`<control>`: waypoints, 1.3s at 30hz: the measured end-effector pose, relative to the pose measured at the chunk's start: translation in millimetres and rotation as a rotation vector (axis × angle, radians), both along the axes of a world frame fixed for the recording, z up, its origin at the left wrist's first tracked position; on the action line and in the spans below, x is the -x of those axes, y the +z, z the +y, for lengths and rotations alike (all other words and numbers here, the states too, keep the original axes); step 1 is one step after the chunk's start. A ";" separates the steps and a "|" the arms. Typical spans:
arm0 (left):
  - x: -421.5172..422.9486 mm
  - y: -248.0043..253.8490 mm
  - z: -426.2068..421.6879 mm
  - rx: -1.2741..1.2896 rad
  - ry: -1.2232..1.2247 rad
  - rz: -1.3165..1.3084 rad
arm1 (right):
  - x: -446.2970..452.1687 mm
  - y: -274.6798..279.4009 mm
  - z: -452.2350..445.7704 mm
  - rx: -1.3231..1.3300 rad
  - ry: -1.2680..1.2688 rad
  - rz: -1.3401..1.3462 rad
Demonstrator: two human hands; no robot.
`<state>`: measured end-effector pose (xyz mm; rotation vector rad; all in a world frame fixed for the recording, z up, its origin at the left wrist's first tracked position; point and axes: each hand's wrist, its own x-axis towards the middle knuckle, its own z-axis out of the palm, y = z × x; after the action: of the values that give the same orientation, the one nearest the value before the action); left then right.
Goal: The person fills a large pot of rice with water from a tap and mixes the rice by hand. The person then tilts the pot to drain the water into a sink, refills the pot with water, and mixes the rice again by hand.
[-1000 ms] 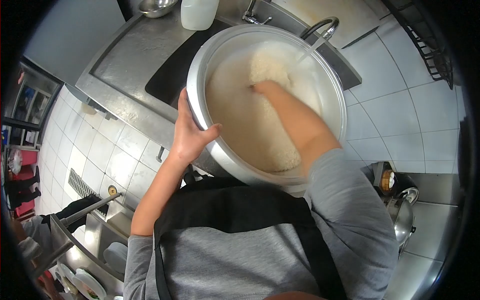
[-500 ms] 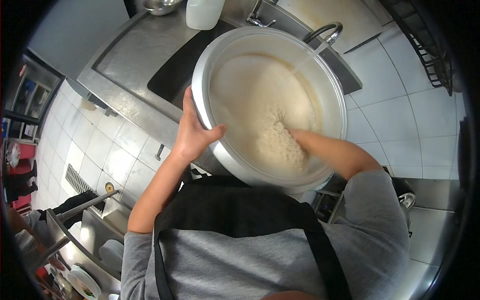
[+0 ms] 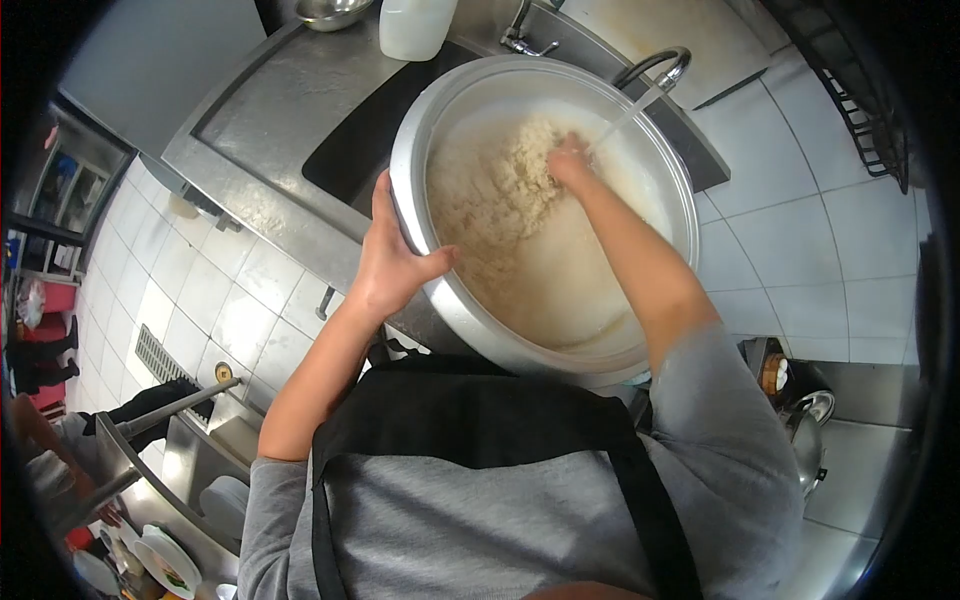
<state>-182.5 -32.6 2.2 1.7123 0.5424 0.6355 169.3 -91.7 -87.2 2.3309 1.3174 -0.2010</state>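
A large silvery metal pot (image 3: 410, 165) is tilted toward me over the sink, holding wet pale rice (image 3: 515, 185) in cloudy water. My left hand (image 3: 390, 262) grips its left rim, thumb over the edge and fingers outside. Deep in the pot, my right hand (image 3: 568, 163) touches the rice heaped against the far wall; its fingers are mostly hidden by the grains. From the curved tap (image 3: 680, 65), a stream of water runs into the pot close to my right hand.
Behind the pot is a dark sink basin (image 3: 345, 150) in a steel counter (image 3: 265, 115). A white plastic jug (image 3: 415, 28) and a metal bowl (image 3: 332, 12) stand at the back. Lower left, a steel shelf holds plates (image 3: 165, 562); another person's arm (image 3: 45, 440) shows there.
My right hand has moved from the near right of the pot to its far side, and the rice now lies heaped there. My left hand keeps its grip on the rim.
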 end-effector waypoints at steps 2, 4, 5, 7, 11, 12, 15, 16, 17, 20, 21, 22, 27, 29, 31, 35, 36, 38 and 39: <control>-0.4 -1.3 -1.1 0.008 0.002 0.013 | 5.8 12.6 15.1 -0.283 -0.204 0.101; 0.2 -0.1 -0.7 0.023 -0.002 0.016 | 39.9 53.7 41.2 -0.372 -0.445 0.347; 0.3 2.7 -0.3 0.033 -0.008 0.013 | 42.0 41.7 51.8 -0.320 -0.355 0.340; 1.5 3.1 -1.0 0.032 -0.009 0.007 | 40.8 10.5 63.1 -0.208 -0.183 0.325; 1.4 1.6 -4.5 0.016 0.012 -0.015 | 81.0 16.7 7.5 -0.101 0.182 0.337; 1.5 2.3 -4.9 0.020 0.011 -0.019 | 80.2 19.7 -10.3 -0.078 0.204 0.404; 1.9 1.5 -5.9 0.062 0.009 -0.014 | 76.1 23.8 -74.8 -0.055 0.283 0.466; 1.2 0.1 -5.9 0.063 0.009 -0.025 | 90.2 36.6 -95.3 -0.066 0.285 0.444; 0.4 -2.1 -5.7 0.064 0.007 -0.034 | 98.8 48.6 -107.9 0.065 0.216 0.486; -1.2 -7.0 -5.9 0.068 0.001 -0.075 | 115.4 41.5 -146.4 0.128 0.365 0.484; -1.8 -7.4 -5.7 0.068 0.002 -0.091 | 116.2 34.3 -154.4 0.092 0.478 0.460; -1.7 -5.4 -6.0 0.054 0.010 -0.070 | 122.1 37.0 -151.4 0.116 0.490 0.516; -1.0 -1.6 -7.5 0.052 0.026 -0.019 | 164.2 15.7 -87.2 0.405 0.436 0.489; 0.4 -2.0 -7.7 0.003 0.047 0.030 | 183.7 39.2 -24.1 0.654 0.174 0.475; 1.4 0.5 -7.7 -0.017 0.051 0.046 | 159.8 6.3 3.1 0.455 0.156 0.455; 1.8 4.6 -6.3 0.030 0.026 0.017 | 77.8 -14.7 33.1 0.301 0.004 0.438; 1.3 3.5 -6.4 0.051 0.023 0.010 | 56.1 -8.7 30.2 0.310 -0.018 0.429; 0.5 0.3 -6.2 0.032 0.019 -0.021 | 13.2 4.7 7.9 0.276 -0.124 0.439; 0.3 -0.8 -6.3 0.023 0.017 -0.037 | -12.3 2.4 -15.4 0.120 -0.284 0.491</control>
<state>-182.8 -38.8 1.4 1.6724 0.5373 0.6693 181.6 -107.2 -84.8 2.4440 1.1260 -0.9652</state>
